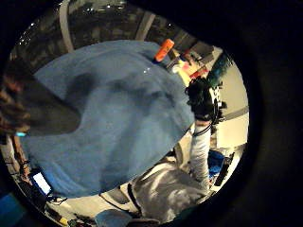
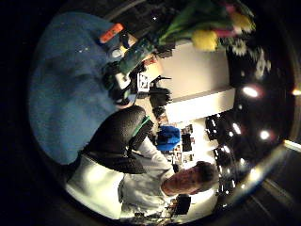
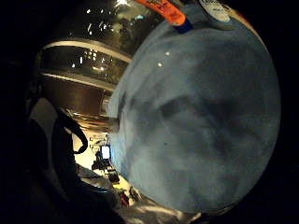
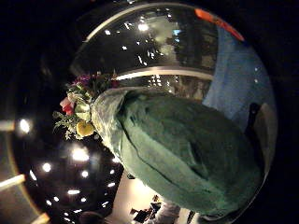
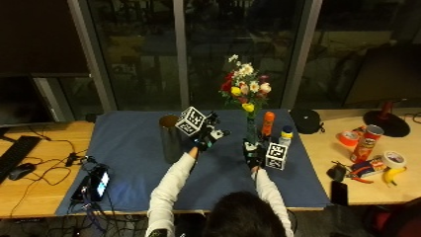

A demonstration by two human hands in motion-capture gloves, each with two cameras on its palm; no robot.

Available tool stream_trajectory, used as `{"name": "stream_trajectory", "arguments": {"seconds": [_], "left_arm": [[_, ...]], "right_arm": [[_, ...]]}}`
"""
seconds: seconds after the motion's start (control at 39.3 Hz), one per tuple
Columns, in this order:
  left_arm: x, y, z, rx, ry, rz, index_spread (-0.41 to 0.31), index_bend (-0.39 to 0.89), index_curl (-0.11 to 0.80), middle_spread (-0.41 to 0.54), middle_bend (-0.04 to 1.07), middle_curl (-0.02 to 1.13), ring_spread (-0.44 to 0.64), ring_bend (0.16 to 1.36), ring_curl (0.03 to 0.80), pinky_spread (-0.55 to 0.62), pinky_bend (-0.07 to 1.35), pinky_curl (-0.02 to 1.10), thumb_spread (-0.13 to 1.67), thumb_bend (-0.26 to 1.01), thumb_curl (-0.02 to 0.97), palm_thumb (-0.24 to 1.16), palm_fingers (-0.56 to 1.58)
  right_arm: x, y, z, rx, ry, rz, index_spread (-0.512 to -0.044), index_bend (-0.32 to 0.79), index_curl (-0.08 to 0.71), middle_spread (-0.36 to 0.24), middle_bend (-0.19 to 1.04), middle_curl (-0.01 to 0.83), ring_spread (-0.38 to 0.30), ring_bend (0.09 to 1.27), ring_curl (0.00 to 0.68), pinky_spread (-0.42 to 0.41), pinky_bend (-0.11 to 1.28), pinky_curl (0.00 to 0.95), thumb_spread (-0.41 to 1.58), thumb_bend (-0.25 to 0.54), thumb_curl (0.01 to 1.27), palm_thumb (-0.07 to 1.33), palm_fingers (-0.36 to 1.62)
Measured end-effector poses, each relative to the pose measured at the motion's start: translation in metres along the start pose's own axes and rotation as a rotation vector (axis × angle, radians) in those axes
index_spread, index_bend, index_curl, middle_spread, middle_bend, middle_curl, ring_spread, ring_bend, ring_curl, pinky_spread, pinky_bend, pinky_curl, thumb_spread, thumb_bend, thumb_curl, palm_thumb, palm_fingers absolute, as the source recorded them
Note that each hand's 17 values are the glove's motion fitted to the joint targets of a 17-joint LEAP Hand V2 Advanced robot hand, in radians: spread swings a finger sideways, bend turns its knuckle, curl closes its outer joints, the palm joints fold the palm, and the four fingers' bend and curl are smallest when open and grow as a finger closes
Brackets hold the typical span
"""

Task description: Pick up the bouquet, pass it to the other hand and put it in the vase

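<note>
Bouquet held upright in the right hand over a blue cloth

Bouquet of red, white and yellow flowers stands upright above the far middle of a blue cloth spread on a wooden table; the right hand grips its wrapped stem low down, and the right thumb side palm view is filled by the green wrapping; the left hand is raised just beside it, fingers spread and loose, grasping nothing; a tall metal vase stands on the cloth to that hand's left, apart from the bouquet; an orange bottle stands just behind the right hand, near the cloth's far edge; a phone lies at the cloth's left edge.
</note>
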State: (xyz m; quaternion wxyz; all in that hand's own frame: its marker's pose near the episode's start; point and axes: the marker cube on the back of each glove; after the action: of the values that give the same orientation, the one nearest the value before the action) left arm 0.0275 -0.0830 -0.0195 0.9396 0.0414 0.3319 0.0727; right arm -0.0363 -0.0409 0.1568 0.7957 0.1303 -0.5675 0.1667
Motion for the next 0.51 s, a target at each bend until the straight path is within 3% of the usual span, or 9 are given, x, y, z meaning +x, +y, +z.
{"name": "stream_trajectory", "arguments": {"seconds": [0.15,0.31,0.33,0.46,0.51], "left_arm": [[0.033,-0.029,0.029,-0.042,0.290,-0.007,0.174,0.10,0.113,0.445,0.21,0.32,0.43,0.75,0.271,0.43,0.61,0.33,0.91,-0.03,0.320,0.25,-0.06],[0.082,-0.020,0.044,-0.019,0.418,-0.020,0.187,0.18,0.145,0.432,0.24,0.33,0.41,0.75,0.271,0.42,0.55,0.32,0.89,-0.02,0.331,0.29,0.05],[0.083,-0.023,0.049,-0.001,0.410,-0.039,0.173,0.26,0.179,0.394,0.26,0.34,0.37,0.73,0.264,0.40,0.50,0.30,0.89,-0.02,0.333,0.30,0.17],[0.075,-0.033,0.067,0.161,0.383,-0.266,0.133,0.24,0.213,0.306,0.30,0.34,0.28,0.71,0.254,0.33,0.43,0.28,0.88,-0.02,0.343,0.34,0.34],[0.070,-0.036,0.070,0.224,0.398,-0.293,0.071,0.23,0.228,0.167,0.37,0.36,0.15,0.70,0.248,0.19,0.43,0.28,0.89,0.02,0.361,0.43,0.64]], "right_arm": [[-0.014,0.010,0.025,0.014,-0.108,-0.061,-0.218,0.51,0.529,-0.164,0.79,0.606,-0.190,0.92,0.534,-0.238,0.70,0.490,0.48,-0.022,0.61,1.02,1.41],[-0.013,0.020,0.048,0.014,-0.110,-0.062,-0.216,0.51,0.545,-0.162,0.79,0.608,-0.190,0.93,0.535,-0.237,0.71,0.496,0.40,-0.027,0.65,1.02,1.40],[-0.014,0.024,0.052,-0.003,-0.122,-0.059,-0.216,0.51,0.547,-0.161,0.79,0.606,-0.190,0.93,0.535,-0.231,0.71,0.497,0.39,-0.025,0.65,1.02,1.40],[-0.019,0.037,0.066,-0.018,-0.142,-0.167,-0.217,0.51,0.558,-0.159,0.80,0.606,-0.190,0.93,0.535,-0.227,0.71,0.501,0.35,-0.028,0.68,1.02,1.40],[-0.019,0.041,0.070,-0.032,-0.153,-0.131,-0.217,0.51,0.563,-0.159,0.79,0.605,-0.189,0.94,0.535,-0.226,0.71,0.502,0.34,-0.027,0.68,1.02,1.40]]}}
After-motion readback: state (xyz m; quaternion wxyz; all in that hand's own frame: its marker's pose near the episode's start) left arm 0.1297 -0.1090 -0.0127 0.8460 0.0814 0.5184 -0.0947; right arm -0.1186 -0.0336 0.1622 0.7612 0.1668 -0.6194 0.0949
